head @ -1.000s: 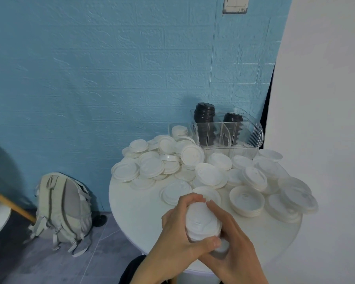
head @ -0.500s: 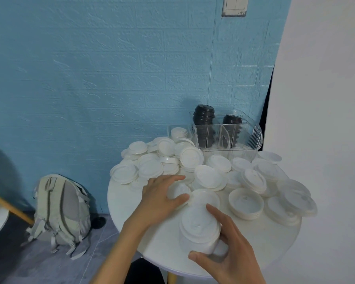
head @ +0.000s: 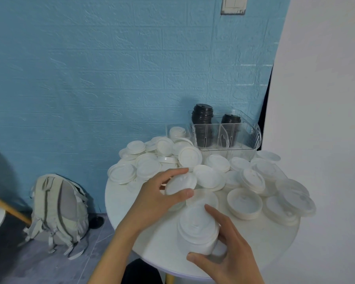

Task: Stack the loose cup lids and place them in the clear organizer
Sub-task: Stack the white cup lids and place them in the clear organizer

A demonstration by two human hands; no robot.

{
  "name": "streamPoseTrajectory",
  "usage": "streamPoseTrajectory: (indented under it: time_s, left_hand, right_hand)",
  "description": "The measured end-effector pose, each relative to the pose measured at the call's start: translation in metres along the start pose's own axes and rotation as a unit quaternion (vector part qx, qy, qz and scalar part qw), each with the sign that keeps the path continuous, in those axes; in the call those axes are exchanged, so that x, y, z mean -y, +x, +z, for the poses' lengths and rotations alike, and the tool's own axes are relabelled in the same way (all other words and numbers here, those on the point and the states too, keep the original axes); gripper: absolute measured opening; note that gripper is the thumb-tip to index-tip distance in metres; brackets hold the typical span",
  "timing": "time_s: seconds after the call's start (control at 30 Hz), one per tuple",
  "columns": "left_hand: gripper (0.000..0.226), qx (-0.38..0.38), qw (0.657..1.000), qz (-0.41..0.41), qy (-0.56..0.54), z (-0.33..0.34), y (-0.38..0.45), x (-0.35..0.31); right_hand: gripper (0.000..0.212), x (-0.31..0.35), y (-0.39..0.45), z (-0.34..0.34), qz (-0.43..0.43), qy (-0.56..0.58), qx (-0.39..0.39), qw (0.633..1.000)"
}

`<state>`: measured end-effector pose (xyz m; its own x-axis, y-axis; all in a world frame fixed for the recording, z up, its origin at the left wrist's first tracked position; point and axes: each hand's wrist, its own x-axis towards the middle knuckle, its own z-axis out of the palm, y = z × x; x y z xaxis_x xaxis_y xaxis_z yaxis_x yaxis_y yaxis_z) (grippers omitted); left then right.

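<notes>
Left grip (head: 152, 198): we pinch a loose lid (head: 180, 182), lifted just beyond the stack.
Right grip (head: 226, 245): we clasp the lid stack (head: 197, 230).

Two bare forearms enter from the six o'clock edge, no sleeve, cuff or glove showing on either. The left hand (head: 152, 198), at about seven o'clock of centre, wears no ring, watch or band that can be seen; its fingers are slim, with short, plain, unpainted nails. The right hand (head: 230, 255), at about five o'clock, is likewise bare, with a short plain nail showing on the thumb. A dark patch at the six o'clock edge between the forearms may be clothing; it is too dim to tell.
</notes>
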<state>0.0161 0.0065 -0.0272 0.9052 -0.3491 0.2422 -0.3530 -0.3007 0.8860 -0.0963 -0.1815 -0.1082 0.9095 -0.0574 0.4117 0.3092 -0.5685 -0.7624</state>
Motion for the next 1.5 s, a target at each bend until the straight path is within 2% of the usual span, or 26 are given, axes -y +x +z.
streamPoseTrajectory:
  time_s: [0.1, 0.2, 0.37, 0.5, 0.7, 0.9, 1.13, 1.5]
  left_hand:
    - [0.052, 0.054, 0.997, 0.048, -0.015, 0.0, -0.024, -0.022]
    - [0.056, 0.075, 0.996, 0.056, 0.014, 0.01, -0.044, -0.024]
    - [0.063, 0.054, 0.995, 0.048, 0.075, 0.027, -0.055, -0.016]
    - [0.063, 0.032, 0.996, 0.052, 0.072, 0.029, -0.056, -0.012]
    - [0.064, 0.048, 0.994, 0.041, 0.092, 0.035, -0.057, -0.007]
    - [0.057, 0.05, 0.997, 0.036, 0.052, 0.041, -0.056, -0.008]
    - [0.06, 0.059, 0.998, 0.022, 0.001, 0.041, -0.059, -0.004]
    - [0.066, 0.045, 0.998, 0.033, 0.003, 0.046, -0.066, 0.001]
  right_hand:
    - [0.1, 0.001, 0.0, 0.0, -0.001, 0.001, -0.004, 1.0]
    - [0.1, 0.003, 0.0, 0.0, 0.006, 0.013, -0.003, 1.0]
    - [0.101, 0.0, -0.001, 0.001, 0.028, 0.035, 0.006, 0.999]
    - [0.104, -0.002, -0.001, 0.003, 0.033, 0.037, 0.005, 0.999]
    - [0.116, -0.003, -0.002, 0.002, 0.049, 0.04, 0.015, 0.998]
    - [0.113, -0.002, -0.002, 0.003, 0.041, 0.033, 0.011, 0.999]
    - [0.115, -0.003, -0.002, 0.004, 0.034, 0.032, 0.01, 0.999]
    - [0.105, -0.002, -0.003, 0.003, 0.02, 0.037, 0.008, 0.999]
